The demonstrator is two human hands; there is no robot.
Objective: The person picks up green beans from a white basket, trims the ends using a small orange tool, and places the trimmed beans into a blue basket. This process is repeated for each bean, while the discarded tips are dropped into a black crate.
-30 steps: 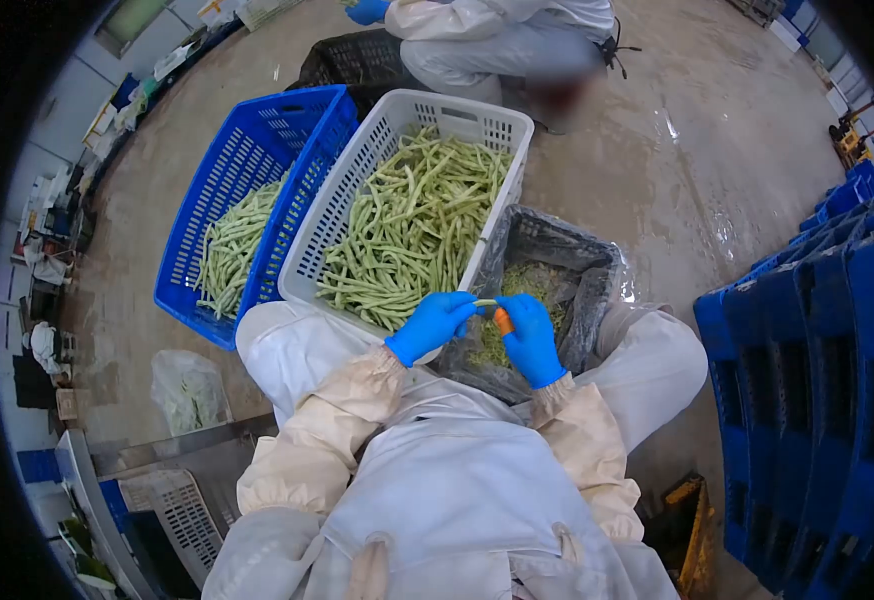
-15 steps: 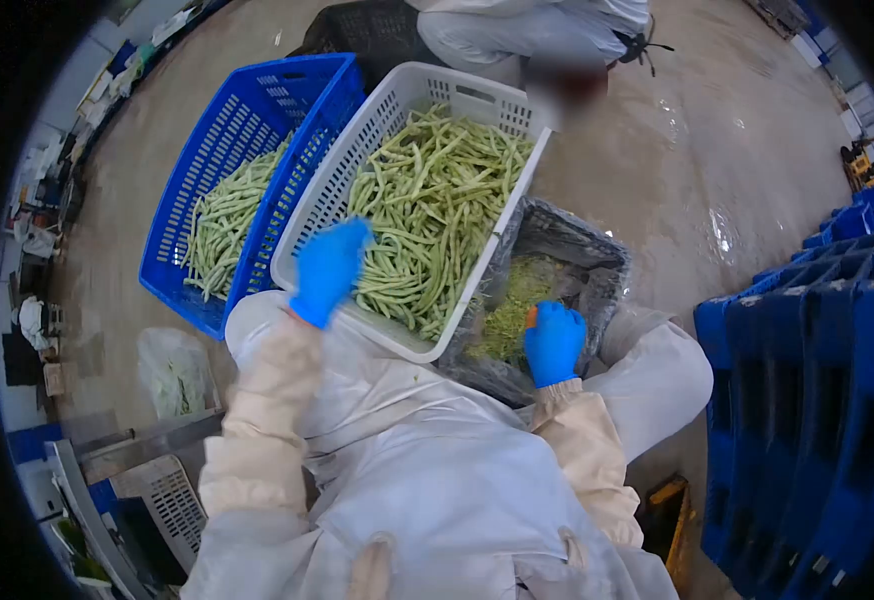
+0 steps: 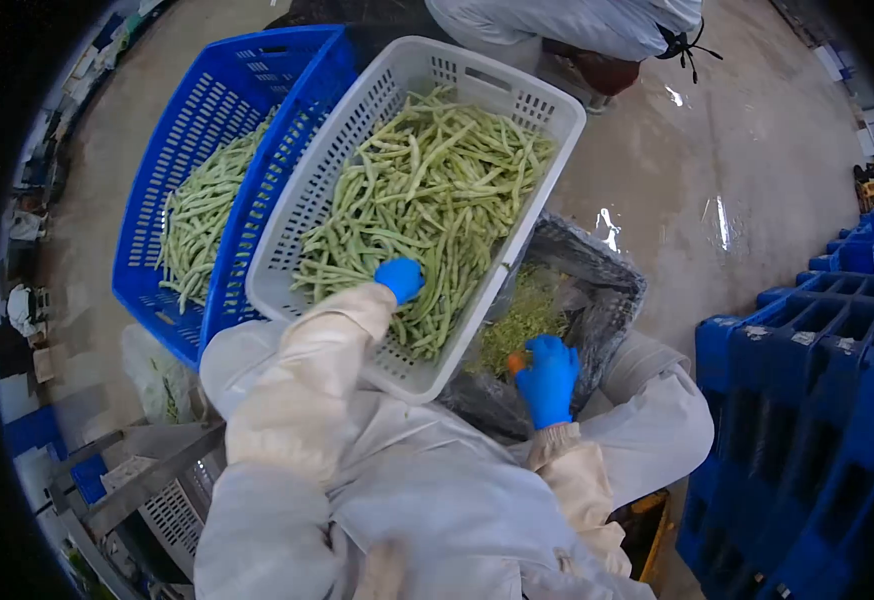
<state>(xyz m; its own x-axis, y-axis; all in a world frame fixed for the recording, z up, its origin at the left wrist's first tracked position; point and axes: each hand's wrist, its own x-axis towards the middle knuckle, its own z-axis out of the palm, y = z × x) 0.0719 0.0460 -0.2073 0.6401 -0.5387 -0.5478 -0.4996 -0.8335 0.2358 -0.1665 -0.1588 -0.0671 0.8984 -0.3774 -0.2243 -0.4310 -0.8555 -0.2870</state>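
A white basket [image 3: 407, 385] full of long green beans [image 3: 447, 170] stands before my knees. My left hand [image 3: 400, 279], in a blue glove, reaches into the beans near the basket's lower end; its fingers are hidden. My right hand [image 3: 548, 378], also blue-gloved, is over a bin lined with dark plastic [image 3: 612, 275], to the right of the basket. Its fingers are curled, with something orange [image 3: 516, 363] at the thumb side, too small to name. Small green trimmings [image 3: 532, 315] lie in that bin. On the left, a blue basket [image 3: 172, 120] holds more beans [image 3: 212, 205].
Another person's white-clad leg [image 3: 577, 22] is at the top, beyond the white basket. Blue pallets [image 3: 797, 420] are stacked at the right. A clear plastic bag [image 3: 157, 375] and metal frame [image 3: 152, 480] are at the lower left. The floor [image 3: 677, 170] has wet patches.
My left hand has moved right, from the white basket's left rim down into the beans. My right hand remains over the lined bin. The view has shifted slightly, and the other person's leg appears farther right.
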